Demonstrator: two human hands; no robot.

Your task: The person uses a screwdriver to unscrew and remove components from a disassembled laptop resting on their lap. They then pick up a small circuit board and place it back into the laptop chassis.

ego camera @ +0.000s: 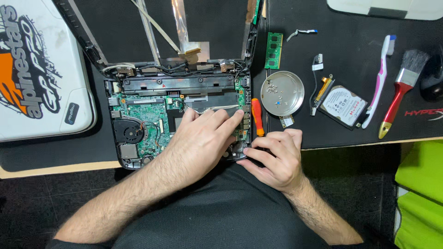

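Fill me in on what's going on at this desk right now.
A person is working with bare hands on an opened laptop whose green circuit board is exposed. The left hand lies flat on the board's right part, while the right hand touches the laptop's front right corner. Beside it lie an orange screwdriver, a round metal dish holding small screws, a memory stick, a hard drive, a toothbrush and a red-handled brush.

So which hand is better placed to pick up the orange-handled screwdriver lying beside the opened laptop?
Probably the right hand. It rests at the laptop's near right corner, just below the orange-handled screwdriver, with nothing between them. The left hand lies flat across the green circuit board, fingertips close too, but it seems to be pressing there.
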